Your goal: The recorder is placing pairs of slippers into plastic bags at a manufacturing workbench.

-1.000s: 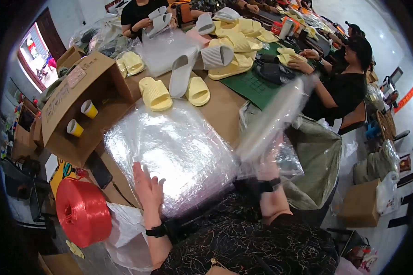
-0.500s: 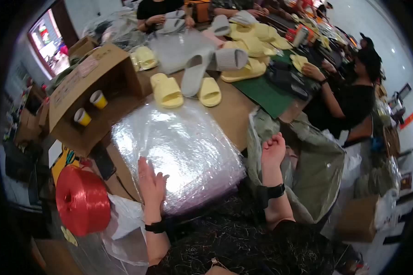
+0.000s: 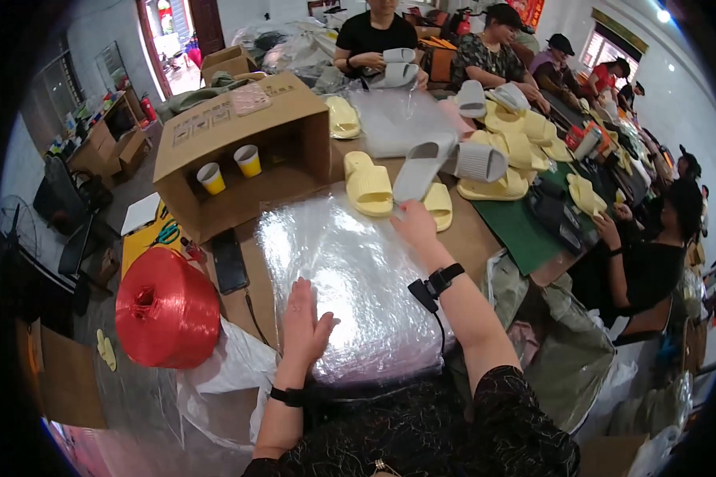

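Note:
A stack of clear plastic bags lies on the table before me, its surface shiny and wrinkled. My left hand rests open on the stack's left part, thumb apart from the fingers. Past the far edge, my right hand has its fingers closed at the near end of a grey slipper; the fingertips are partly hidden. Yellow slippers flank it: one slipper on the left, another slipper beside the hand on the right. A second grey slipper with a ribbed strap lies just behind.
At left, an open cardboard box on its side holds two paper cups. Nearer are a phone, scissors and a red twine roll. More yellow slippers pile at right. Co-workers sit around the table; one person handles a slipper.
My right hand has moved from above the sack at right, palm up, forward and left to the grey slipper. The left hand stays on the bags. The view has shifted.

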`<act>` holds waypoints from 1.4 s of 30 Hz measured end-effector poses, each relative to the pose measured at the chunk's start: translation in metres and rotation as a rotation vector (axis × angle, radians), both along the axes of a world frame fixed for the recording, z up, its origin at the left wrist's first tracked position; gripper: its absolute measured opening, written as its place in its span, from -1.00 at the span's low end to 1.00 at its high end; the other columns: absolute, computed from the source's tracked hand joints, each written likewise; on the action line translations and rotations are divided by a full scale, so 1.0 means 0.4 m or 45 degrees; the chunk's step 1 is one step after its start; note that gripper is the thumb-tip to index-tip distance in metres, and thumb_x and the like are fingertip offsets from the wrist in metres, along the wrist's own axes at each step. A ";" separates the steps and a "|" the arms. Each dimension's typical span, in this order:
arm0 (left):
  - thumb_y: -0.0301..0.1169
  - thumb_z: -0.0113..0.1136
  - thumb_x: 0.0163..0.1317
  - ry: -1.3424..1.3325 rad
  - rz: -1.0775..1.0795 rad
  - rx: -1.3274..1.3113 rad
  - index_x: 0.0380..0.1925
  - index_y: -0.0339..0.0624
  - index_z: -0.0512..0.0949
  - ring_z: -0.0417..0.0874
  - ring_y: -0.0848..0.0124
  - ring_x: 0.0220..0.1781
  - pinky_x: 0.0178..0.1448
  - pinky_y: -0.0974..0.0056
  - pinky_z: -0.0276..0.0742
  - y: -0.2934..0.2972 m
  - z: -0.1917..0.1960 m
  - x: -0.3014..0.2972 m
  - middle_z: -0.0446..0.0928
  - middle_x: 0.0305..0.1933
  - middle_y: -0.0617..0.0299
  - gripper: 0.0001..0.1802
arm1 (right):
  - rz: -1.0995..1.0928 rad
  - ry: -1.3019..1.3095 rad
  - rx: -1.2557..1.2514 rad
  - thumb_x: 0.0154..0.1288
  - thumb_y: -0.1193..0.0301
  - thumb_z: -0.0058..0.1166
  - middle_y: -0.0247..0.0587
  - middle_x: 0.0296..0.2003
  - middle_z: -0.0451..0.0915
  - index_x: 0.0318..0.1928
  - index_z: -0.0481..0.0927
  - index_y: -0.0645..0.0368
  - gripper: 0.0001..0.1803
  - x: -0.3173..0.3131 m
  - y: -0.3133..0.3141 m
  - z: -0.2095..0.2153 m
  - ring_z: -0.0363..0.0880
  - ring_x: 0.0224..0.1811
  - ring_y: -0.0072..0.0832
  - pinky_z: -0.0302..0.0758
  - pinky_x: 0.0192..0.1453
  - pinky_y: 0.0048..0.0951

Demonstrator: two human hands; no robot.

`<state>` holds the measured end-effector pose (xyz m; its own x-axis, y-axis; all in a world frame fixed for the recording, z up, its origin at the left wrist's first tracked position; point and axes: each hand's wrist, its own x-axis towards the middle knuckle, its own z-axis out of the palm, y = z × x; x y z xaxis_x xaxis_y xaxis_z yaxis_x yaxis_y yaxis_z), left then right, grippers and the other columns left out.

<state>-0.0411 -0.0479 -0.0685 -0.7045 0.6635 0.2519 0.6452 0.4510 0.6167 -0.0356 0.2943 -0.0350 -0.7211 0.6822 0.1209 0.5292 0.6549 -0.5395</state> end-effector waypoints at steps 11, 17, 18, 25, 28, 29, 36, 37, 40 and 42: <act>-0.16 0.19 0.32 0.106 -0.031 -0.002 0.47 -0.45 0.08 0.05 -0.25 0.59 0.61 -0.11 -0.02 -0.004 -0.028 -0.005 0.08 0.55 -0.35 -0.12 | 0.031 0.301 0.315 0.17 0.30 0.30 0.05 -0.14 0.64 -0.04 0.62 0.17 -0.63 0.008 0.114 0.067 0.61 0.00 0.02 0.53 0.10 -0.05; -0.06 0.27 0.30 0.069 -0.045 0.027 0.48 -0.34 0.13 0.04 -0.27 0.59 0.60 -0.13 0.00 0.004 -0.016 -0.005 0.05 0.56 -0.36 -0.09 | -0.005 0.340 0.490 0.13 0.20 0.33 -0.02 -0.17 0.65 -0.11 0.67 0.20 -0.61 0.061 0.209 0.239 0.63 -0.06 -0.07 0.54 0.08 -0.11; -0.03 0.29 0.28 0.124 -0.057 -0.007 0.48 -0.26 0.18 0.04 -0.27 0.59 0.60 -0.14 0.01 0.006 -0.003 -0.003 0.03 0.57 -0.34 -0.10 | -0.007 0.333 0.491 0.13 0.20 0.33 -0.02 -0.17 0.65 -0.11 0.67 0.20 -0.61 0.071 0.220 0.248 0.63 -0.06 -0.07 0.54 0.08 -0.11; 0.02 0.35 0.19 0.372 -0.010 -0.060 0.32 0.02 0.49 0.10 -0.16 0.56 0.54 -0.22 0.03 -0.002 0.026 0.022 0.15 0.56 -0.11 -0.29 | 0.118 0.044 0.228 0.13 0.10 0.28 -0.11 -0.38 0.74 -0.32 0.75 0.10 -0.68 0.101 0.177 0.214 0.72 -0.26 -0.14 0.61 -0.11 -0.17; 0.01 0.27 0.28 0.436 -0.115 -0.271 0.27 0.18 0.54 0.32 -0.03 0.39 0.41 -0.16 0.13 0.000 0.053 0.027 0.39 0.44 0.05 -0.43 | 0.064 0.131 0.170 0.21 0.09 0.22 -0.07 -0.36 0.72 -0.26 0.73 0.12 -0.65 0.096 0.168 0.189 0.70 -0.24 -0.09 0.59 -0.11 -0.13; 0.01 0.27 0.28 0.438 -0.108 -0.275 0.27 0.18 0.54 0.32 -0.03 0.39 0.41 -0.16 0.13 0.001 0.054 0.029 0.39 0.44 0.05 -0.43 | 0.071 0.134 0.167 0.21 0.09 0.22 -0.07 -0.36 0.72 -0.26 0.73 0.12 -0.65 0.094 0.175 0.192 0.70 -0.24 -0.09 0.59 -0.11 -0.13; 0.20 0.20 0.17 0.182 -0.249 -0.451 0.39 0.06 0.41 0.19 -0.18 0.54 0.54 -0.17 0.09 -0.017 0.068 0.038 0.19 0.55 -0.15 -0.17 | 0.031 0.600 0.179 0.37 0.09 0.16 -0.11 -0.35 0.72 -0.25 0.68 0.21 -0.61 0.084 0.227 0.281 0.70 -0.23 -0.17 0.53 -0.11 -0.23; 0.20 0.20 0.17 0.182 -0.248 -0.451 0.39 0.06 0.41 0.19 -0.18 0.54 0.54 -0.17 0.09 -0.016 0.084 0.038 0.19 0.55 -0.15 -0.17 | 0.033 0.600 0.179 0.37 0.09 0.16 -0.11 -0.35 0.72 -0.25 0.68 0.21 -0.61 0.085 0.230 0.293 0.70 -0.23 -0.17 0.53 -0.11 -0.23; 0.18 0.26 0.16 0.145 -0.248 -0.524 0.41 0.05 0.39 0.18 -0.21 0.54 0.55 -0.18 0.08 -0.005 0.122 0.040 0.14 0.57 -0.14 -0.15 | 0.047 0.797 0.078 0.40 0.17 0.17 -0.16 -0.35 0.72 -0.21 0.67 0.27 -0.65 0.086 0.235 0.321 0.67 -0.27 -0.30 0.52 -0.11 -0.31; 0.05 0.33 0.18 0.409 -0.325 -0.357 0.40 0.06 0.39 0.21 -0.20 0.53 0.53 -0.16 0.17 0.012 0.144 0.041 0.12 0.59 -0.10 -0.20 | 0.040 0.826 0.059 0.42 0.18 0.16 -0.20 -0.37 0.72 -0.20 0.66 0.28 -0.65 0.092 0.236 0.330 0.65 -0.32 -0.37 0.51 -0.16 -0.34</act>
